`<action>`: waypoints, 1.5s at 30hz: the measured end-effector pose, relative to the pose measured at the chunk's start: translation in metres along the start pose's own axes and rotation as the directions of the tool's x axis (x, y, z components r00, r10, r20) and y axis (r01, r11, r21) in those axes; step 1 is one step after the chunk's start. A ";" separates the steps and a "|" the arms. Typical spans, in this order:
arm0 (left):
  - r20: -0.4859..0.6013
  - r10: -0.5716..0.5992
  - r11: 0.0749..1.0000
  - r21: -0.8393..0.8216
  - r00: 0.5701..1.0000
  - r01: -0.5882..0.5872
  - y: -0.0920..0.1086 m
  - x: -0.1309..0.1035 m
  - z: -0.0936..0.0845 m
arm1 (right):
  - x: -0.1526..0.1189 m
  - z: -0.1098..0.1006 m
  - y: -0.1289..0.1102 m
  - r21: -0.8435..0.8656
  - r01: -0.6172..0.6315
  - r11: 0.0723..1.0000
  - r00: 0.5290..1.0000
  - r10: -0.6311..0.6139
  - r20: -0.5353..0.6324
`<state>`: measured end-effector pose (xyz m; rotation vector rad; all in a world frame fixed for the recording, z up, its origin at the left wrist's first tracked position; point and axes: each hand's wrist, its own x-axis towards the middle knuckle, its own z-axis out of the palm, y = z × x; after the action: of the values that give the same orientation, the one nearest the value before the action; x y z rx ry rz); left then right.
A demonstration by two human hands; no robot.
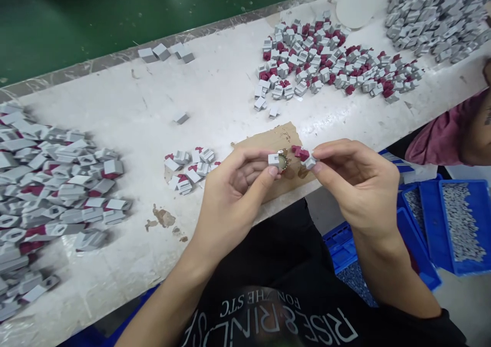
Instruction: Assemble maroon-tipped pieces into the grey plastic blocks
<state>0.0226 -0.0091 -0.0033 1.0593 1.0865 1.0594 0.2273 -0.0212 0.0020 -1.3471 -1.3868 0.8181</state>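
My left hand pinches a small grey block between thumb and fingers. Just to its right, my right hand holds a grey and maroon piece by its grey end, with the maroon part pointing left. The two pieces are close together but apart. Under and behind them lies brown cardboard on the white table, and a small round greenish item shows between the hands. Beside my left hand is a small group of grey and maroon pieces.
Grey and maroon pieces are heaped at left, with another pile at the upper middle. Grey parts and a white container stand upper right. Blue bins sit below the table edge, near another person's maroon sleeve.
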 end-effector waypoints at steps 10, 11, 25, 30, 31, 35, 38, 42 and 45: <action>0.065 0.000 1.000 0.009 0.998 0.000 0.001 0.002 0.004 | -0.001 0.000 -0.004 0.090 -0.029 0.995 0.997 0.023 0.067; 0.067 0.001 1.000 -0.001 0.998 -0.001 0.001 0.002 0.004 | -0.001 0.001 -0.004 0.095 -0.031 0.995 0.997 0.025 0.067; 0.119 0.071 0.985 0.146 0.990 -0.089 -0.003 -0.002 -0.003 | -0.001 0.003 0.012 0.330 -0.183 0.926 0.970 0.115 0.213; 0.130 0.113 0.968 0.208 0.985 -0.138 0.002 -0.005 -0.014 | 0.002 0.012 0.014 0.435 -0.212 0.875 0.961 0.105 0.257; 0.127 0.115 0.963 0.229 0.985 -0.141 0.004 -0.005 -0.017 | 0.003 0.013 0.013 0.449 -0.229 0.864 0.956 0.112 0.272; 0.116 0.101 0.947 0.294 0.988 -0.131 0.009 -0.001 -0.029 | 0.013 0.019 0.007 0.437 -0.301 0.848 0.923 0.143 0.358; 0.083 0.095 0.944 0.308 0.992 -0.116 0.013 0.001 -0.034 | 0.020 0.023 0.003 0.408 -0.320 0.855 0.895 0.132 0.426; 0.024 0.065 0.926 0.370 0.998 -0.069 0.017 0.003 -0.044 | 0.032 0.032 0.000 0.429 -0.305 0.850 0.876 0.075 0.476; -0.014 0.040 0.893 0.448 0.999 -0.029 0.020 0.009 -0.068 | 0.058 0.031 0.006 0.317 -0.202 0.927 0.881 0.031 0.471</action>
<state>-0.0451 0.0110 0.0049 1.4393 1.3753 0.8662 0.2066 0.0414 -0.0009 -0.9911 -1.4236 1.4731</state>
